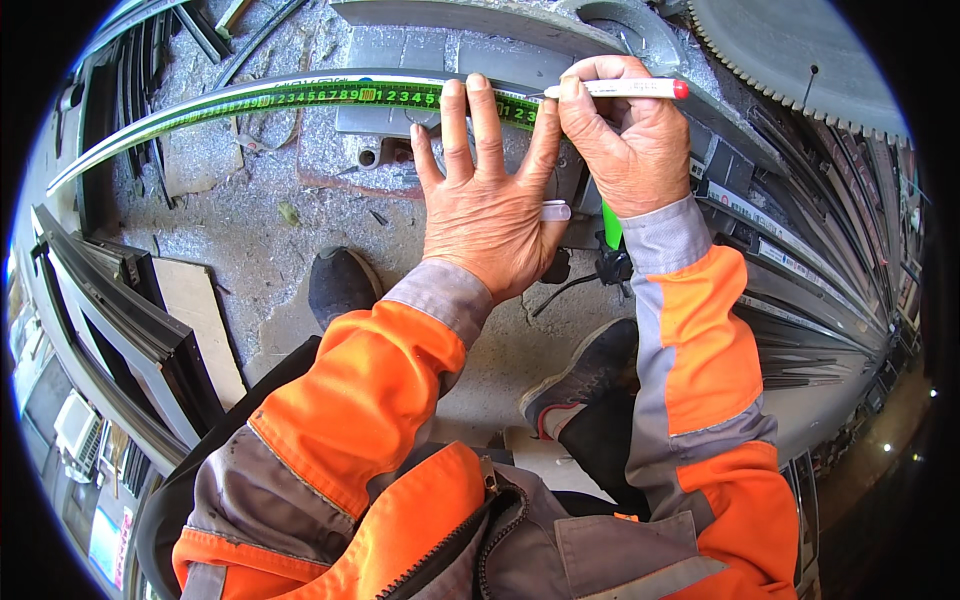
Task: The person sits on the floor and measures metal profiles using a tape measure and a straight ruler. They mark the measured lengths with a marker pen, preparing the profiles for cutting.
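A green-and-black tape measure (330,94) lies stretched along a long silver metal bar (215,92). Spread flat, the fingers of my left hand (480,205) press on the tape and bar. A clear whitish marker cap (556,211) sticks out between that hand's thumb and palm. My right hand (635,145) grips a white marker (630,88) with a red end, between thumb and fingers. Its tip points left, beside my left index fingertip at the tape; whether it touches is too small to tell.
A large toothed saw blade (790,50) stands at the top right, close to my right hand. Metal profiles (810,230) are stacked at right, dark frames (130,330) at left. Shavings cover the floor (270,220) around my shoes (342,285).
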Available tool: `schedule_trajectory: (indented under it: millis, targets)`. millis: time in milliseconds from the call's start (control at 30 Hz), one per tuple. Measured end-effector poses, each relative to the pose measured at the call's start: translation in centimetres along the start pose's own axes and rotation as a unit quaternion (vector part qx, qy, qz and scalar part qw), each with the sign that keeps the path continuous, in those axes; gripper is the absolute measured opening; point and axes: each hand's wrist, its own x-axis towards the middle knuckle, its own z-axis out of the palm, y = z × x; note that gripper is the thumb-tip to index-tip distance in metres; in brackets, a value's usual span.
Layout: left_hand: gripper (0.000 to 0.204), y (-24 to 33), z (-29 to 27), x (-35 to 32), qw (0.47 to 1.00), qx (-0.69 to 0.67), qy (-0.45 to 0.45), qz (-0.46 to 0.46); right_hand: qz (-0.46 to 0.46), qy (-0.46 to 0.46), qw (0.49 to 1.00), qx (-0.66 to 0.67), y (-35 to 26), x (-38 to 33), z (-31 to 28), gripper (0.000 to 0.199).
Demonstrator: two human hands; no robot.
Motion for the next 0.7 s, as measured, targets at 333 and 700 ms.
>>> schedule_trajectory:
  millis: [333,700]
  targets:
    - [0.092,0.1,0.0,0.0,1.000,0.004,-0.010,-0.013,-0.001,-0.004,1.000,0.014,0.0,0.0,0.0,0.011]
    - [0.090,0.0,0.2,0.0,1.000,0.000,0.008,-0.001,0.002,0.010,0.999,0.035,0.7,0.0,0.2,0.012]
